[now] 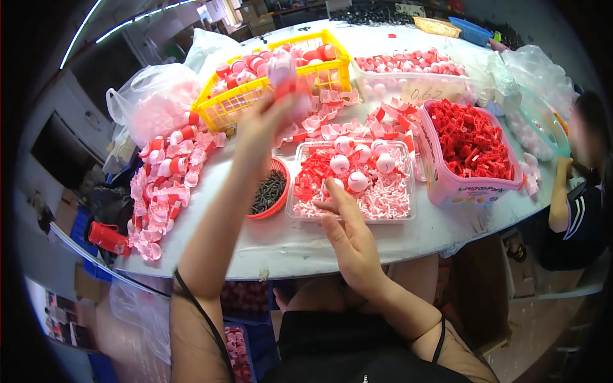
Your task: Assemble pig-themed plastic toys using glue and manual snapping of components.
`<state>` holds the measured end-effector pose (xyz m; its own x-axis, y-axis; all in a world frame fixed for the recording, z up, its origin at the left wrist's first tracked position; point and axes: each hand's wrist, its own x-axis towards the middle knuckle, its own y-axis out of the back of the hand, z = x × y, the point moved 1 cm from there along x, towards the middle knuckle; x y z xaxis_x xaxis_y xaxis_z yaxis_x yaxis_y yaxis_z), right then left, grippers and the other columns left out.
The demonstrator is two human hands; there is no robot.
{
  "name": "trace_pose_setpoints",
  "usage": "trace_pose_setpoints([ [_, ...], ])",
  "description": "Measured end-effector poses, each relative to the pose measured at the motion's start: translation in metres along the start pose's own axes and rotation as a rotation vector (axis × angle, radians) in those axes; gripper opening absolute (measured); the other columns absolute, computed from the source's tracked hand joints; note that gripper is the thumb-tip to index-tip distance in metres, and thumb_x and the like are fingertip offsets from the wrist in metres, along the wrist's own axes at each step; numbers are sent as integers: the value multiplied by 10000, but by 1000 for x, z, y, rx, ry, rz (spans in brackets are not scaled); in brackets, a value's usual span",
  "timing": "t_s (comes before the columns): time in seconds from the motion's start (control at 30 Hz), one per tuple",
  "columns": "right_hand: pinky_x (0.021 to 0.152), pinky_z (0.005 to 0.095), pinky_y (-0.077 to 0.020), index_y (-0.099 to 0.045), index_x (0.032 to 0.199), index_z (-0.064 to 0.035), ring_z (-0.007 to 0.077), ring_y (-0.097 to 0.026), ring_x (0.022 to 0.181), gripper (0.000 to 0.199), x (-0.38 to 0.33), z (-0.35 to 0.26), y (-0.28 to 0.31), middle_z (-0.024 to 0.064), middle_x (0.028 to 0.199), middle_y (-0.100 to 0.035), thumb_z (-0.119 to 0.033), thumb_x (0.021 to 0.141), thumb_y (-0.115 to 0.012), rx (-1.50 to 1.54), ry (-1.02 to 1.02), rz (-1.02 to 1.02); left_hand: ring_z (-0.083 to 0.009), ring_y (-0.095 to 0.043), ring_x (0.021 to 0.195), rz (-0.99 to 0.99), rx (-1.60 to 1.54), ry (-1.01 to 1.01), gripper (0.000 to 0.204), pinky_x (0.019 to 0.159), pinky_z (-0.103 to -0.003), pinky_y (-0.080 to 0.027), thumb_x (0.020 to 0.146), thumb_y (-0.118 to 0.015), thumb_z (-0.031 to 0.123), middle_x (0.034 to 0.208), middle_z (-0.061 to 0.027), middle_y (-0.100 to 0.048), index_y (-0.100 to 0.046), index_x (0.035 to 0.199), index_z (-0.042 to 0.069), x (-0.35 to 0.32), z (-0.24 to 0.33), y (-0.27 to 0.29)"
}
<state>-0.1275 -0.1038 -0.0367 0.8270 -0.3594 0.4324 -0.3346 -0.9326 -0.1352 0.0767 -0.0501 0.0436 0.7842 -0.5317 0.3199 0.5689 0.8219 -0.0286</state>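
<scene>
My left hand (279,115) reaches forward beside the yellow basket (233,110), smeared by motion. Its fingers are closed on a blurred red-and-white plastic piece (282,69), whose exact kind does not show. Over the near edge of a clear plastic tray (348,219), my right hand (354,246) has its fingers stretched out and apart. The index fingertip is at a white ball, touching or just above it; I cannot tell which. In the tray lie several white balls (358,181) with pink marks, red plastic clips (313,167) and small pale-pink parts (383,199).
A red round basket (281,203) of dark screws (268,193) stands left of the tray. Right of it is a pink tub (447,191) of red clips. Pink shells (153,204) heap at the left. A clear bin (383,86) stands behind; a person (568,210) sits at the right.
</scene>
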Motion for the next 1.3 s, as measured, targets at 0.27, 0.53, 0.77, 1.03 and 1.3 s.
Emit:
trace_pose_setpoints([
  [0.27, 920, 324, -434, -376, 1388, -19, 229, -556, 1075, 477, -54, 4, 17, 176, 1267, -467, -156, 952, -512, -50, -104, -172, -207, -654, 927, 212, 511, -87, 594, 805, -287, -536, 855, -654, 199, 1122, -213, -606, -418, 1283, -140, 128, 9, 57],
  [0.53, 791, 328, -502, -628, 1143, -64, 267, -623, 895, 274, -98, 34, 43, 123, 996, -643, -125, 875, -621, -254, 2, -441, -178, -663, 820, 400, 419, -20, 368, 669, -254, -542, 877, -591, 94, 981, -170, -649, -519, 1188, -88, 34, -48, 143],
  [0.77, 877, 377, -463, -603, 1164, -92, 271, -591, 1021, 334, -106, 104, 70, 129, 1076, -628, -284, 890, -609, -818, -262, -634, -189, -667, 773, 522, 480, 6, 342, 664, -259, -556, 893, -565, 66, 981, -168, -634, -513, 1200, -75, -26, -27, 222],
  [1.03, 934, 419, -426, -569, 1173, -53, 334, -523, 1122, 375, -104, 167, 116, 166, 1164, -588, -304, 893, -576, -493, -570, -37, -254, -655, 835, 410, 1174, -94, 303, 747, -335, -510, 823, -606, 140, 973, -141, -668, -631, 1098, 14, -36, -58, 257],
  [1.3, 976, 414, -404, -566, 1181, -59, 330, -501, 1153, 362, -108, 191, 97, 171, 1229, -556, -273, 888, -572, -826, -371, -242, -327, -552, 971, 333, 1851, -400, 291, 865, -449, -438, 798, -668, 236, 961, -133, -614, -653, 1046, 85, -21, -94, 262],
])
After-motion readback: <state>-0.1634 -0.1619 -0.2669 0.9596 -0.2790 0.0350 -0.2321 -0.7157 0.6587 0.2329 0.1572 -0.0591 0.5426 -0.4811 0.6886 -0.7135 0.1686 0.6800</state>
